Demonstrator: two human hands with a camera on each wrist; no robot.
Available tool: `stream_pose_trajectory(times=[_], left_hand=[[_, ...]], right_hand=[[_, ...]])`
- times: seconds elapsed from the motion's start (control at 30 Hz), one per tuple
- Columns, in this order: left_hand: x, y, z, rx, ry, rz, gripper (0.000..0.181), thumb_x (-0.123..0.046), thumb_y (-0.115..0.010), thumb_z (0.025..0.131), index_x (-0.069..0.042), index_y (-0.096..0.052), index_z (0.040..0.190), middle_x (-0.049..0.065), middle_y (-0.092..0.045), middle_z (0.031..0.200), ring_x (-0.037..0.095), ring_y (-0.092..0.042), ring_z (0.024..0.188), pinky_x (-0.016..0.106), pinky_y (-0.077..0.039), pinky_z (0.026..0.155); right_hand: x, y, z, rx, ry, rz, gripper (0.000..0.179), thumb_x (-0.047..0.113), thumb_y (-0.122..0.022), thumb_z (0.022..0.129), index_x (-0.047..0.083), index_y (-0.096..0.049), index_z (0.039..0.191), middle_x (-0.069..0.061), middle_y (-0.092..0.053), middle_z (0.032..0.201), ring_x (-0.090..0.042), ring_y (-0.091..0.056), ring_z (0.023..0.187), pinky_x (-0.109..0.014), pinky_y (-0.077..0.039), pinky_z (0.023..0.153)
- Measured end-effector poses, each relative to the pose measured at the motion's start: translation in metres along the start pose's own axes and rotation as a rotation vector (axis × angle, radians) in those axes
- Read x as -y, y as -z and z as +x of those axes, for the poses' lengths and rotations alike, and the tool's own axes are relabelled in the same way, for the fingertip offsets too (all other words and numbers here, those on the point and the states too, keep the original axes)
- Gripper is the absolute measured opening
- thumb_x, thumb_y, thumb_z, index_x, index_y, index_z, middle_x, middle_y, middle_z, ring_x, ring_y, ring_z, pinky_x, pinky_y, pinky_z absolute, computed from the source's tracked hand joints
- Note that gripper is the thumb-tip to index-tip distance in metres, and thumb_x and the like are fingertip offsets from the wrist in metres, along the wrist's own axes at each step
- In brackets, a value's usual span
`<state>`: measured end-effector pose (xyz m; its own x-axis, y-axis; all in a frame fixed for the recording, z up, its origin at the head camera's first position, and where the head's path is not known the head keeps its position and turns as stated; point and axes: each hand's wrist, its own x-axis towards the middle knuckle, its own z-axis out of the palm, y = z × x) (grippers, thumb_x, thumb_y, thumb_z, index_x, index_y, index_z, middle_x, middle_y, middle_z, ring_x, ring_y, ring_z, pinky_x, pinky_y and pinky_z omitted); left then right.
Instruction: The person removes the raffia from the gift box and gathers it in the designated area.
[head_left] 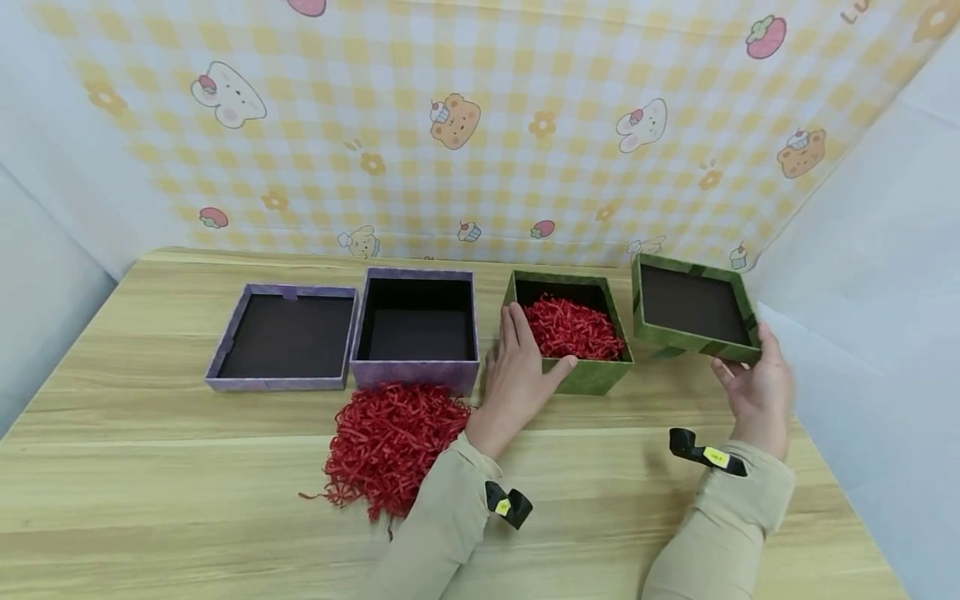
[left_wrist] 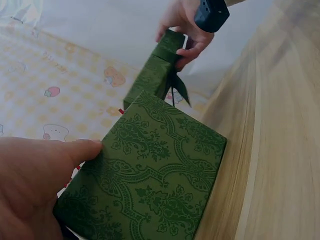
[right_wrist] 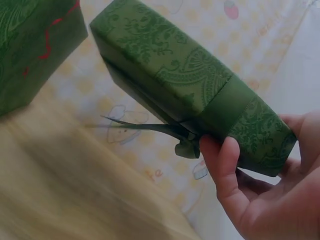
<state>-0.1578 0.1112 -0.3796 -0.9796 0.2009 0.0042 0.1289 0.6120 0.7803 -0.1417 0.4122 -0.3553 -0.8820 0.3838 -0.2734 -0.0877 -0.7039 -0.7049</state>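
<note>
My left hand [head_left: 517, 367] rests against the near left corner of a green patterned box [head_left: 592, 377]. Its fingers lie fairly straight along the left wall and its thumb touches the front rim; the fingertips are hidden in the left wrist view. Red paper shreds [head_left: 572, 327] fill much of the box. My right hand [head_left: 761, 387] grips the right near corner of the green lid [head_left: 693, 304], tilted with its dark inside upward. A green ribbon bow [right_wrist: 187, 145] hangs from the lid's underside in the right wrist view.
Left of the green box stands a purple box [head_left: 416, 375] with a dark inside. Beside it a purple lid [head_left: 273, 384] lies inside up. A loose heap of red paper shreds [head_left: 393, 450] sits in front, near my left forearm. A checkered cloth [head_left: 495, 183] hangs behind the table.
</note>
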Motion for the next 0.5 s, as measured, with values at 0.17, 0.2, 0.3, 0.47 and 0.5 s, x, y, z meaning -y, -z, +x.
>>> stream_pose_trajectory(times=[0.17,0.2,0.3,0.47,0.5], left_hand=[[0.001,0.000,0.000,-0.003,0.006,0.032,0.102,-0.055,-0.056,0.086,-0.005,0.007,0.148,0.018,0.001,0.153,0.029,-0.008,0.139,0.055,-0.020,0.105],[0.001,0.000,-0.001,-0.001,0.010,0.036,0.102,-0.055,-0.056,0.086,-0.005,0.007,0.148,0.018,-0.001,0.153,0.030,-0.009,0.138,0.055,-0.021,0.104],[0.000,0.000,-0.001,0.004,0.023,0.051,0.100,-0.055,-0.055,0.087,-0.006,0.008,0.148,0.020,-0.005,0.153,0.032,-0.012,0.138,0.054,-0.023,0.104],[-0.001,0.001,-0.002,0.007,0.035,0.074,0.099,-0.055,-0.053,0.088,-0.006,0.008,0.148,0.020,-0.008,0.152,0.033,-0.012,0.138,0.055,-0.024,0.103],[-0.002,0.001,-0.002,0.006,0.037,0.077,0.099,-0.055,-0.053,0.088,-0.006,0.008,0.149,0.020,-0.008,0.152,0.033,-0.012,0.138,0.056,-0.024,0.103]], right_hand=[[-0.007,0.007,0.007,0.032,-0.044,-0.008,0.027,0.028,-0.062,0.090,0.016,-0.054,0.113,-0.004,-0.058,0.097,-0.024,-0.059,0.073,-0.036,-0.049,0.060],[-0.008,0.008,0.008,0.036,-0.048,-0.013,0.027,0.029,-0.062,0.091,0.016,-0.054,0.113,-0.004,-0.058,0.097,-0.023,-0.058,0.074,-0.035,-0.048,0.060],[-0.012,0.008,0.010,0.031,-0.051,-0.039,0.030,0.031,-0.062,0.090,0.017,-0.052,0.115,-0.002,-0.057,0.098,-0.021,-0.057,0.075,-0.034,-0.048,0.060],[-0.014,0.007,0.010,0.008,-0.036,-0.088,0.039,0.034,-0.064,0.088,0.019,-0.048,0.120,-0.001,-0.053,0.105,-0.019,-0.056,0.077,-0.032,-0.047,0.060],[-0.015,0.008,0.010,0.002,-0.036,-0.091,0.040,0.035,-0.064,0.088,0.019,-0.048,0.121,-0.001,-0.053,0.105,-0.019,-0.056,0.077,-0.032,-0.047,0.060]])
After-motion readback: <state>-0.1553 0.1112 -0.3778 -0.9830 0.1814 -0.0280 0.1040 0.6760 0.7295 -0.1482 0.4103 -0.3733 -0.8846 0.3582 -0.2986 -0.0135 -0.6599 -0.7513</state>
